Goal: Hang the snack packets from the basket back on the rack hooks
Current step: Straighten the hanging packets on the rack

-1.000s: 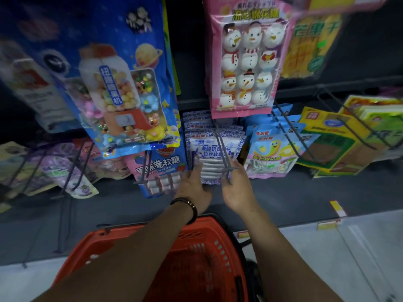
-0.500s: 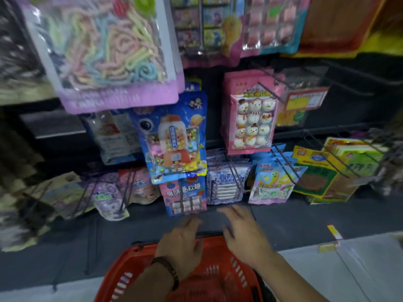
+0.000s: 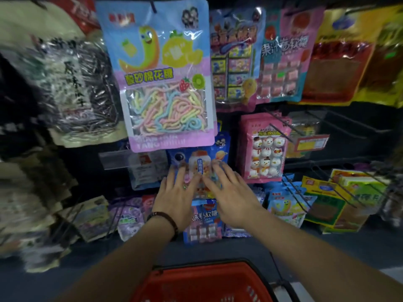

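While both hands reach at the rack, left hand (image 3: 176, 199) and right hand (image 3: 233, 197) are spread flat, fingers straight, gripping nothing. Fingertips overlap the blue gumball packet (image 3: 201, 156), which hangs with its long axis vertical, centred between them and equally near. Below the wrists sits the red basket (image 3: 196, 280), contents unclear.

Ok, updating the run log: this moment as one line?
left hand: open, fingers spread over blue gumball-machine packet | right hand: open, over same packet | red plastic basket: below

Red basket (image 3: 202, 282), blue gumball-print packet (image 3: 200, 158), pink snowman-patterned packet (image 3: 265, 149), pastel-striped candy packet (image 3: 165, 88).
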A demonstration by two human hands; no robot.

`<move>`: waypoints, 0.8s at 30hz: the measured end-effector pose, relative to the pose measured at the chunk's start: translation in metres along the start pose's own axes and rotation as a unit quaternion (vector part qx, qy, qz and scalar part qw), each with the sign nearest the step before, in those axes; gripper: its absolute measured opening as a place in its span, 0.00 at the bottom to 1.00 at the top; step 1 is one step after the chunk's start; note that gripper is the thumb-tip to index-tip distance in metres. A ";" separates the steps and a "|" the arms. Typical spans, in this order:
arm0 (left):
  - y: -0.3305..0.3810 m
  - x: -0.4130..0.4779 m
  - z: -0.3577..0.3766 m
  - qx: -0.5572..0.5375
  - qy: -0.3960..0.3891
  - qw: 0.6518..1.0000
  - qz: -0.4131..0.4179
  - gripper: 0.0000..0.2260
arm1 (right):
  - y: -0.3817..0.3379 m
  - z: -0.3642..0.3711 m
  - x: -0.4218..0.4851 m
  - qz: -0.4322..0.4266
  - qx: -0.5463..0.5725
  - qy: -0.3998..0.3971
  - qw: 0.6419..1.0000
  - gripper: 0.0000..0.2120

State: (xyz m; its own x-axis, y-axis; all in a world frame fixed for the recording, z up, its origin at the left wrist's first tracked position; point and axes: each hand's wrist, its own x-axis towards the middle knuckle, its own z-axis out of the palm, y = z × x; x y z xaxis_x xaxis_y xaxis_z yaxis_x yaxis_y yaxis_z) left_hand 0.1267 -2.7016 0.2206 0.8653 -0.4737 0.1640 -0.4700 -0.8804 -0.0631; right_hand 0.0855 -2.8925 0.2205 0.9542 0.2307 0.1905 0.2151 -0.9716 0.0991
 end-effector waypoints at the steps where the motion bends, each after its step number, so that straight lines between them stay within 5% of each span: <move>1: -0.001 0.004 0.000 0.000 -0.007 1.000 -0.003 0.44 | -0.001 0.000 0.005 0.000 -0.004 -0.010 1.000 0.45; 24: -0.020 0.043 0.004 0.036 -0.112 0.992 -0.033 0.39 | 0.024 -0.020 0.051 0.031 0.020 -0.072 0.997 0.48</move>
State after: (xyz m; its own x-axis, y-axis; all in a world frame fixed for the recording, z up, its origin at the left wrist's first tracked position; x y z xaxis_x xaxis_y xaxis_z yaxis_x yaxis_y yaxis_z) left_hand 0.1744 -2.7044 0.2249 0.9142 -0.4017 -0.0532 -0.4052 -0.9048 -0.1312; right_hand 0.1355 -2.9027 0.2521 0.9852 0.1627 0.0533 0.1599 -0.9857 0.0526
